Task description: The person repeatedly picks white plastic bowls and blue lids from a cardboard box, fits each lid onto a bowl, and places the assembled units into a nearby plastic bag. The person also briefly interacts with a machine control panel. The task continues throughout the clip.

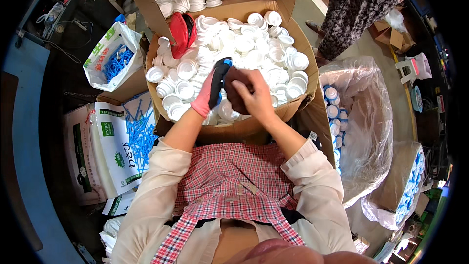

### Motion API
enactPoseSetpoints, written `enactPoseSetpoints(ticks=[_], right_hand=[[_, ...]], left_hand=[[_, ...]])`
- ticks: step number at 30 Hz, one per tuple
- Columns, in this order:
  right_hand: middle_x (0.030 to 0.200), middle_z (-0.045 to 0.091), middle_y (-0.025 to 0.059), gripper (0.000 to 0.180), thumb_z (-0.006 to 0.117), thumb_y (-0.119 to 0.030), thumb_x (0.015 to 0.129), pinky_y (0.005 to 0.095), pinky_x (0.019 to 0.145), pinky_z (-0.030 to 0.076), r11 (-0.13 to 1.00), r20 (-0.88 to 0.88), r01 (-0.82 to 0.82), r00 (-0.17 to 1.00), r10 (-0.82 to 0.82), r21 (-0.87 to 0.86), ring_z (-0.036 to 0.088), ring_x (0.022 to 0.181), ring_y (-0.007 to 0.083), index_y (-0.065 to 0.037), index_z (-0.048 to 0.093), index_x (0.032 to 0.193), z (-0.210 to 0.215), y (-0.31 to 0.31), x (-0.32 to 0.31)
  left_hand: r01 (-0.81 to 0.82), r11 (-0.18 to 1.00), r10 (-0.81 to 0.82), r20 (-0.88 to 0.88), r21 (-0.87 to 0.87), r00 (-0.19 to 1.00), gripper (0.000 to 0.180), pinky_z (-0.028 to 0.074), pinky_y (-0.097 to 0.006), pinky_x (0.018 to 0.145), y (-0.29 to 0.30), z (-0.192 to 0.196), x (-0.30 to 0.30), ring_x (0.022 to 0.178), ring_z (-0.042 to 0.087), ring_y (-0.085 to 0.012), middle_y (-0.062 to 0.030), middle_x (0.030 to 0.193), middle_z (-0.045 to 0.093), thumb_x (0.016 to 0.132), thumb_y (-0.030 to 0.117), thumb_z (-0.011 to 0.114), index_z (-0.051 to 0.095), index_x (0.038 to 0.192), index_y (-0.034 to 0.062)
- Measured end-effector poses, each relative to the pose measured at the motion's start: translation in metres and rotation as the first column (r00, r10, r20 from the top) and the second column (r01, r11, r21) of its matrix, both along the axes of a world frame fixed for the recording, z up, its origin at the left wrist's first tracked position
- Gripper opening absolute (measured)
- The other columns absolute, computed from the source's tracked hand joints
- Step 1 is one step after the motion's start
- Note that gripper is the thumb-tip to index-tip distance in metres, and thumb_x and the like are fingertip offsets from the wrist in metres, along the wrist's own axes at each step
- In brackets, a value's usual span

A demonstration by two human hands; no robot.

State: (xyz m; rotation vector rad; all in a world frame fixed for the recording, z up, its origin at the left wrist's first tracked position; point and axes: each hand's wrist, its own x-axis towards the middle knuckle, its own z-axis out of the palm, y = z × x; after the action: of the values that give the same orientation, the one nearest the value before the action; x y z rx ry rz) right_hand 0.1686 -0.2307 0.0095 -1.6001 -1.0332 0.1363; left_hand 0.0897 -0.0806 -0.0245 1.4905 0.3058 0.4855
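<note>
We see glossy white plastic caps [244,44] in a matt brown cardboard box [303,102]; our left hand [212,90] wears a pink-and-black knitted cloth glove; crinkled clear plastic bag [366,117] shines.

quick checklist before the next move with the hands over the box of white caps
1. Left hand in its pink and black glove has hold of the blue piece: ok.
2. Right hand meets the left over the cardboard box: ok.
3. What the right hand's fingers pinch: cannot tell, hidden by the hand.
4. White caps within reach in the box: ok, it is nearly full.
5. Blue sticks in the open bag at the left: ok, plenty left.
6. Clear bag at the right open for blue-and-white caps: ok.
</note>
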Motion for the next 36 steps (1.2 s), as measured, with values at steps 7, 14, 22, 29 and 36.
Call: enactPoseSetpoints(ticks=[7, 14, 22, 29, 36], right_hand=[[0.104, 0.052, 0.0104, 0.039, 0.068, -0.008, 0.074, 0.0403, 0.070, 0.051, 0.977, 0.422, 0.080, 0.906, 0.011, -0.196, 0.060, 0.088, 0.0315, -0.014, 0.060, 0.111, 0.008, -0.011, -0.013], [0.102, 0.050, 0.0154, 0.032, 0.063, -0.019, 0.079, 0.0473, 0.069, 0.050, 0.949, 0.214, 0.051, 0.977, 0.018, -0.312, 0.058, 0.083, 0.0408, -0.012, 0.052, 0.108, -0.029, 0.003, -0.007], [0.114, 0.057, 0.0164, 0.044, 0.068, -0.024, 0.079, 0.0423, 0.090, 0.045, 0.846, 0.338, 0.221, 0.940, -0.051, -0.486, 0.050, 0.108, 0.0364, -0.002, 0.056, 0.116, -0.047, 0.005, 0.052], [0.134, 0.049, 0.0081, 0.076, 0.074, -0.009, 0.068, 0.0550, 0.096, 0.039, 0.422, 0.300, 0.223, 0.945, 0.126, -0.879, 0.045, 0.122, 0.0362, -0.026, 0.043, 0.135, -0.102, 0.008, 0.114], [0.123, 0.053, 0.0100, 0.071, 0.075, -0.011, 0.065, 0.0531, 0.092, 0.041, 0.503, 0.337, 0.197, 0.919, 0.203, -0.841, 0.048, 0.118, 0.0352, -0.023, 0.043, 0.127, -0.114, 0.013, 0.112]], left_hand=[[0.186, 0.981, -0.185, 0.033, -0.060, 0.982, 0.031, 0.048, -0.031, 0.089, 0.010, 0.004, -0.008, 0.104, 0.059, -0.0170, -0.0110, 0.111, 0.062, 0.089, 0.013, 0.055, 0.054, 0.116, -0.0020], [-0.037, 0.999, 0.042, 0.268, -0.026, 0.962, 0.041, 0.046, -0.030, 0.089, -0.013, 0.032, -0.018, 0.103, 0.057, -0.0170, -0.0088, 0.118, 0.058, 0.100, 0.032, 0.036, 0.048, 0.127, 0.0039], [0.513, 0.357, -0.055, 0.531, -0.781, 0.846, 0.076, 0.051, -0.053, 0.082, 0.060, 0.027, -0.028, 0.114, 0.052, -0.0462, -0.0292, 0.130, 0.047, 0.084, 0.068, 0.044, 0.042, 0.132, 0.0086], [0.581, 0.265, -0.080, 0.583, -0.769, 0.808, 0.081, 0.053, -0.041, 0.063, 0.052, 0.049, -0.033, 0.098, 0.059, -0.0406, -0.0271, 0.128, 0.050, 0.086, 0.072, 0.034, 0.041, 0.135, 0.0076], [0.753, 0.096, -0.135, 0.741, -0.651, 0.658, 0.075, 0.055, -0.051, 0.074, 0.061, 0.043, -0.038, 0.108, 0.051, -0.0447, -0.0308, 0.132, 0.040, 0.089, 0.058, 0.045, 0.032, 0.139, 0.0050]])
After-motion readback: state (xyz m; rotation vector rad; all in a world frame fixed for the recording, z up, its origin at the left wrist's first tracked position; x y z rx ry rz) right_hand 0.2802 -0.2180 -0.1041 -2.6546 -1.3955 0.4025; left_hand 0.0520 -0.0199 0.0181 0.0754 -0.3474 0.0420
